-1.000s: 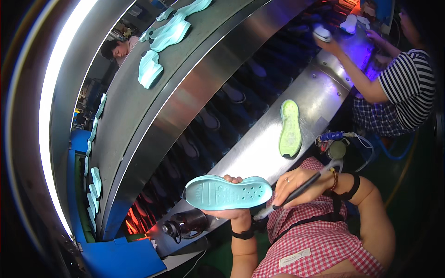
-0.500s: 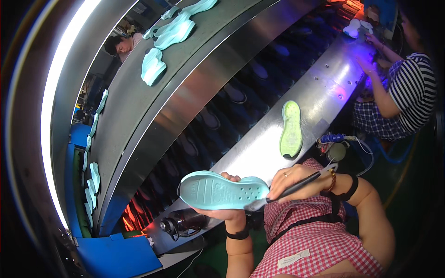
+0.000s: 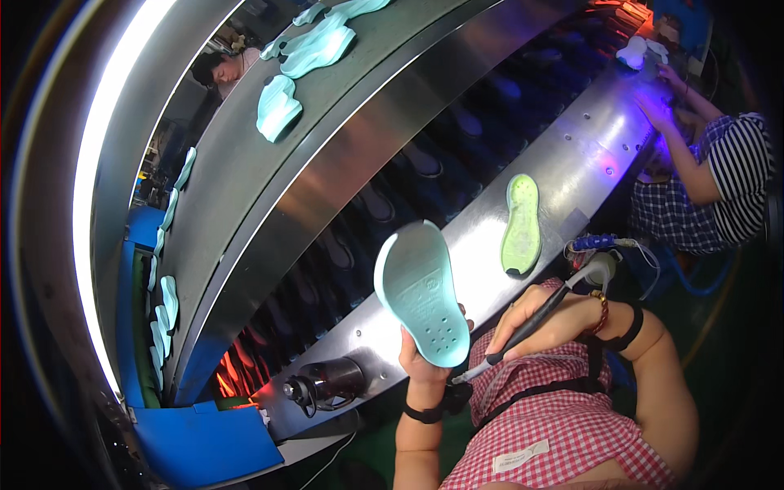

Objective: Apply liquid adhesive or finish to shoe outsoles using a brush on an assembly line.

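Note:
A pale blue shoe sole stands tilted up in my left hand, which is closed round its narrower, perforated end. My right hand grips a brush by its black handle. The brush tip points down and left, just below the sole and apart from it. A yellow-green sole with a dark tip lies on the metal table beyond my right hand.
Dark bottle at the table's near left. Several pale blue soles lie on the conveyor belt. A small cup and blue coiled hose sit right of the table. A co-worker in stripes handles pieces under violet light at far right.
My left hand has turned the sole from lying sideways to standing upright. The brush has come off the sole's edge and dropped slightly. The view has shifted a little.

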A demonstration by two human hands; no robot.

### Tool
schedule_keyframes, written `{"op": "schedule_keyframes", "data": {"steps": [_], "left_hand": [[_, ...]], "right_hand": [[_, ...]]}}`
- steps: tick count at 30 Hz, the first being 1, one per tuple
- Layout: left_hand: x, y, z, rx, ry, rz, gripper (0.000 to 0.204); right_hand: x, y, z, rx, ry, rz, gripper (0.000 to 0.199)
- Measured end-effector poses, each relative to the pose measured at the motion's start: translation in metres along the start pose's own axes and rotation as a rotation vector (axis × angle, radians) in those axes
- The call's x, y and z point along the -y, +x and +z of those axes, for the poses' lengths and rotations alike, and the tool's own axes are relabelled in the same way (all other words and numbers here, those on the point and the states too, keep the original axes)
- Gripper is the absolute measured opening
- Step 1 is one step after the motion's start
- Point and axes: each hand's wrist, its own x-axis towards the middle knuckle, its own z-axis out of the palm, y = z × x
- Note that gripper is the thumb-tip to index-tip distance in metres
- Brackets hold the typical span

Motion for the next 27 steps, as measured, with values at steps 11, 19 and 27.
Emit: {"op": "schedule_keyframes", "data": {"steps": [11, 19, 27], "left_hand": [[-0.026, 0.008, 0.023, -0.05, 0.366, -0.617, 0.048], [-0.035, 0.004, 0.019, -0.052, 0.198, -0.827, 0.057], [-0.053, -0.013, 0.009, -0.068, 0.245, -0.67, 0.059]], "right_hand": [[0.011, 0.007, -0.017, 0.202, -0.169, -0.224, 0.02], [0.017, 0.002, -0.029, 0.383, -0.251, -0.208, 0.021], [0.015, -0.009, -0.027, 0.036, -0.218, -0.215, 0.022]]}}
